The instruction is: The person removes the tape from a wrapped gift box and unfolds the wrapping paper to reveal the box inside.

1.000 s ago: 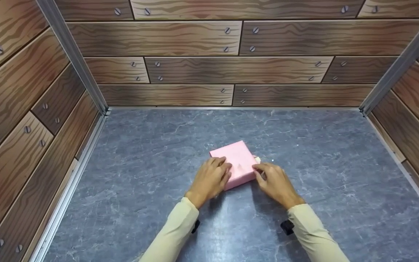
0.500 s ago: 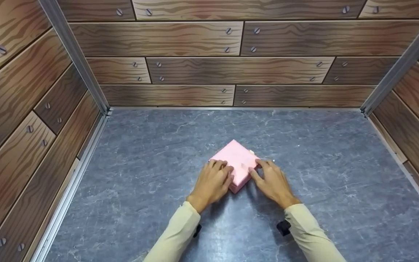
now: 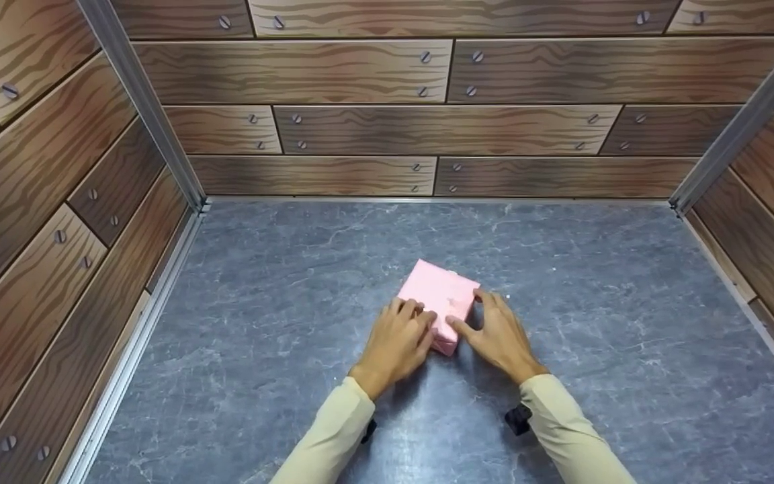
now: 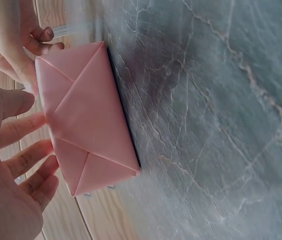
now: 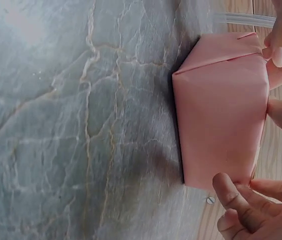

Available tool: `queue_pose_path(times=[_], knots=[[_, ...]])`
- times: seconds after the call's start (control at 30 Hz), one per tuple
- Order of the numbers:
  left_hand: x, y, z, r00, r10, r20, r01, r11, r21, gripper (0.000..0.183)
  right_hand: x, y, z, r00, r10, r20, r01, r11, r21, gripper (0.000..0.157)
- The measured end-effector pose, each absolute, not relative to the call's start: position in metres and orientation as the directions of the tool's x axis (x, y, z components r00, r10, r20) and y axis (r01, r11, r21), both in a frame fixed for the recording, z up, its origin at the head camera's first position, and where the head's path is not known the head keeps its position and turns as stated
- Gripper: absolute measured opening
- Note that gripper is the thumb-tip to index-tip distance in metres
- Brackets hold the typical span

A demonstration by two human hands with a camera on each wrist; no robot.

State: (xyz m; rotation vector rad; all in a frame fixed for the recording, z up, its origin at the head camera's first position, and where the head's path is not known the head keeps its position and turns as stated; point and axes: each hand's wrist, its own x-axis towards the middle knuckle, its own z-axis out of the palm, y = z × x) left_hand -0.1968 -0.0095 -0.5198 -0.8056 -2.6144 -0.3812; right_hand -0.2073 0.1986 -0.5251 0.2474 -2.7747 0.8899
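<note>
A box wrapped in pink paper (image 3: pixel 431 286) sits turned at an angle on the grey marbled surface. Folded triangular flaps show on its wrapped end (image 4: pixel 91 105) in the left wrist view. My left hand (image 3: pixel 397 339) lies at its left near side, fingertips resting along the upper edge. On the opposite side, my right hand (image 3: pixel 500 339) holds the right far corner, thumb on the top edge and fingers bent down against the side face (image 5: pixel 221 115). A small pale bit (image 3: pixel 453 272) pokes out at the box's far edge.
Wood-plank-patterned walls (image 3: pixel 360 128) enclose the marbled surface (image 3: pixel 279 269) at the back and both sides, with metal strips (image 3: pixel 142 101) along the corners. A tiny white speck (image 3: pixel 508 296) lies right of the box.
The pink box has turned counterclockwise, its far corner swinging left and its right corner moving away from me. My right thumb has come onto the top; the left hand has shifted slightly right.
</note>
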Motion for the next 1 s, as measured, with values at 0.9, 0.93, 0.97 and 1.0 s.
queue_pose_path(times=[0.9, 0.93, 0.97, 1.0], knots=[[-0.209, -0.008, -0.516, -0.794, 0.514, 0.325, 0.595, 0.766, 0.241, 0.03, -0.211, 0.201, -0.529, -0.943, -0.101, 0.316, -0.303, 0.65, -0.697, 0.049], [-0.21, -0.008, -0.516, -0.795, 0.514, 0.323, 0.596, 0.763, 0.251, 0.031, -0.211, 0.201, -0.53, -0.942, -0.102, 0.32, -0.307, 0.646, -0.699, 0.048], [-0.21, -0.008, -0.516, -0.796, 0.513, 0.321, 0.595, 0.761, 0.259, 0.032, -0.211, 0.201, -0.53, -0.94, -0.104, 0.325, -0.314, 0.642, -0.7, 0.047], [-0.21, -0.008, -0.516, -0.797, 0.513, 0.318, 0.595, 0.759, 0.266, 0.032, -0.211, 0.202, -0.53, -0.937, -0.107, 0.332, -0.321, 0.639, -0.699, 0.047]])
